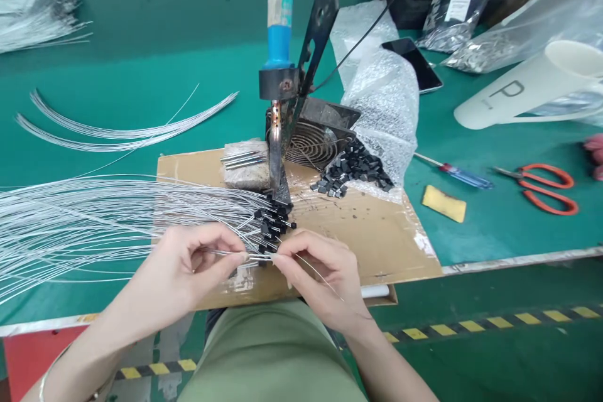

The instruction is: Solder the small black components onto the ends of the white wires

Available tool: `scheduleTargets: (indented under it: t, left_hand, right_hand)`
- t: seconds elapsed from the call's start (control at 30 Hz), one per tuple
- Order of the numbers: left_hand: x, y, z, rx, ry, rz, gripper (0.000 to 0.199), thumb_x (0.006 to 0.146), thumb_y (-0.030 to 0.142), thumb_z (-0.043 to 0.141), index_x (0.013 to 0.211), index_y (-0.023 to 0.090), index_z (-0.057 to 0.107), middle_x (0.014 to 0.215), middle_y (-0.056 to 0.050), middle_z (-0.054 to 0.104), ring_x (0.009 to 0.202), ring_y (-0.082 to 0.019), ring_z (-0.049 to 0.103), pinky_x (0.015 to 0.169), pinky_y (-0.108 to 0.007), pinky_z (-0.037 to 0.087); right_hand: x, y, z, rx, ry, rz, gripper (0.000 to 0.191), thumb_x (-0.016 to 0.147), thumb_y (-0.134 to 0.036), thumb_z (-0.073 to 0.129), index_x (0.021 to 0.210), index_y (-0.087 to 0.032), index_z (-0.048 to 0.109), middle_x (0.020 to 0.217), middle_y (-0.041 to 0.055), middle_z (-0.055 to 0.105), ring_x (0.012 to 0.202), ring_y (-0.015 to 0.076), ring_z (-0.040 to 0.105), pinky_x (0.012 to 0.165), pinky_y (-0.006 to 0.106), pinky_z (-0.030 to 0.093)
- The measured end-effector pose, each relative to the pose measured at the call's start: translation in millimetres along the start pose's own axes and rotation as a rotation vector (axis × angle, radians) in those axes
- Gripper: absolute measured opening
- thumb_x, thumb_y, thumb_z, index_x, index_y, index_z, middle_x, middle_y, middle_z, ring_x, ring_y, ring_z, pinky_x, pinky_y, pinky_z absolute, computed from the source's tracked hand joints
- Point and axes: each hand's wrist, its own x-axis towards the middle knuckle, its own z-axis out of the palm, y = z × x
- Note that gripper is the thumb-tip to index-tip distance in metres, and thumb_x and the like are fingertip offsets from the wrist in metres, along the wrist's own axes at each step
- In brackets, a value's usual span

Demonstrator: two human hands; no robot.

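Low in the middle, over the cardboard's front edge, my left hand (pixel 200 267) pinches thin wires (pixel 259 257) between thumb and fingertips. Close by on the right, my right hand (pixel 323 270) pinches the same wires at their other side, and one thin strand trails over its palm. Just beyond my fingertips lies a large bundle of white wires (pixel 117 204), with black connectors (pixel 273 220) at its right end. Above them a blue-handled soldering iron (pixel 280 19) hangs tip down in a black stand. Loose small black parts (pixel 355 169) are piled on bubble wrap.
Cardboard (pixel 377 239) covers the table's front middle. A fan (pixel 313 138) stands behind it. To the right are a yellow sponge (pixel 444 203), a screwdriver (pixel 456 173), scissors (pixel 549 185), a white cup (pixel 527 85) and a phone (pixel 414 65). More wires (pixel 127 138) lie at the left.
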Motion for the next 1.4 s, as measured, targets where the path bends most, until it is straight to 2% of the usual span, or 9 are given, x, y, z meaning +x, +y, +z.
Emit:
scheduleTargets:
  t: [0.13, 0.3, 0.43, 0.5, 0.63, 0.77, 0.97, 1.17, 1.4]
  left_hand:
    - [-2, -2, 22.9, 0.119, 0.111, 0.109, 0.019, 0.097, 0.046, 0.066, 0.105, 0.033, 0.077, 0.078, -0.002, 0.074, 0.066, -0.021, 0.061, 0.060, -0.032, 0.046]
    - [7, -1, 42.6, -0.007, 0.104, 0.069, 0.019, 0.099, 0.041, 0.062, 0.089, 0.030, 0.073, 0.071, -0.001, 0.068, 0.063, -0.020, 0.057, 0.058, -0.033, 0.043]
    - [17, 1, 44.0, -0.188, 0.105, -0.017, 0.022, 0.094, 0.044, 0.066, 0.082, 0.026, 0.072, 0.072, -0.003, 0.068, 0.060, -0.019, 0.054, 0.053, -0.031, 0.039]
    - [20, 1, 43.0, -0.235, 0.113, -0.050, 0.024, 0.093, 0.046, 0.067, 0.081, 0.026, 0.072, 0.070, -0.002, 0.065, 0.058, -0.017, 0.050, 0.051, -0.030, 0.035]
    - [22, -5, 42.6, -0.294, 0.124, -0.063, 0.027, 0.093, 0.048, 0.069, 0.080, 0.025, 0.073, 0.068, -0.001, 0.061, 0.057, -0.015, 0.045, 0.051, -0.028, 0.032]
    - [23, -9, 42.5, -0.308, 0.159, -0.050, 0.023, 0.092, 0.045, 0.072, 0.081, 0.025, 0.074, 0.070, -0.002, 0.066, 0.059, -0.015, 0.050, 0.052, -0.027, 0.037]
    - [25, -1, 40.1, -0.324, 0.162, -0.068, 0.020, 0.092, 0.038, 0.074, 0.080, 0.022, 0.073, 0.070, -0.002, 0.069, 0.058, -0.013, 0.052, 0.051, -0.025, 0.035]
    - [24, -1, 45.7, -0.343, 0.210, -0.037, 0.022, 0.096, 0.037, 0.072, 0.082, 0.020, 0.071, 0.068, 0.001, 0.066, 0.058, -0.011, 0.051, 0.052, -0.023, 0.032]
    - [21, -2, 50.1, -0.318, 0.231, -0.003, 0.022, 0.098, 0.037, 0.070, 0.083, 0.021, 0.071, 0.069, 0.001, 0.066, 0.059, -0.011, 0.053, 0.052, -0.024, 0.032]
  right_hand:
    - [-2, 5, -1, -0.055, 0.009, -0.035, 0.016, 0.099, -0.022, 0.069, 0.083, -0.021, 0.071, 0.073, 0.0005, 0.067, 0.064, 0.0149, 0.059, 0.060, 0.028, 0.048]
    - [-6, 14, 2, -0.040, 0.061, 0.008, 0.017, 0.099, -0.024, 0.069, 0.083, -0.021, 0.072, 0.073, 0.0006, 0.067, 0.064, 0.0152, 0.059, 0.061, 0.029, 0.048]
    - [-7, 18, 4, 0.231, 0.223, 0.209, 0.023, 0.098, -0.032, 0.074, 0.078, -0.021, 0.071, 0.065, -0.0027, 0.061, 0.050, 0.0104, 0.053, 0.048, 0.023, 0.045]
    - [-5, 19, 1, 0.428, 0.283, 0.279, 0.030, 0.099, -0.046, 0.070, 0.085, -0.021, 0.076, 0.070, -0.0003, 0.065, 0.049, 0.0117, 0.056, 0.043, 0.023, 0.050]
    - [0, 20, -7, 0.639, 0.203, 0.335, 0.063, 0.101, -0.071, 0.048, 0.108, -0.019, 0.083, 0.088, 0.0105, 0.076, 0.070, 0.0227, 0.070, 0.048, 0.033, 0.064]
    - [-1, 21, -4, 0.540, 0.203, 0.327, 0.049, 0.108, -0.053, 0.052, 0.096, -0.022, 0.087, 0.078, 0.0054, 0.072, 0.061, 0.0145, 0.066, 0.051, 0.024, 0.060]
    - [3, 16, 7, 0.436, 0.139, 0.274, 0.018, 0.101, -0.029, 0.071, 0.102, -0.030, 0.089, 0.079, 0.0008, 0.071, 0.054, 0.0066, 0.062, 0.050, 0.016, 0.057]
    - [7, 16, 12, 0.634, 0.145, 0.333, 0.012, 0.094, -0.025, 0.079, 0.098, -0.029, 0.090, 0.077, 0.0002, 0.074, 0.049, 0.0050, 0.061, 0.046, 0.014, 0.057]
    - [6, 17, 14, 0.695, 0.168, 0.384, 0.007, 0.091, -0.025, 0.083, 0.092, -0.027, 0.090, 0.073, -0.0004, 0.073, 0.048, 0.0052, 0.060, 0.043, 0.013, 0.056]
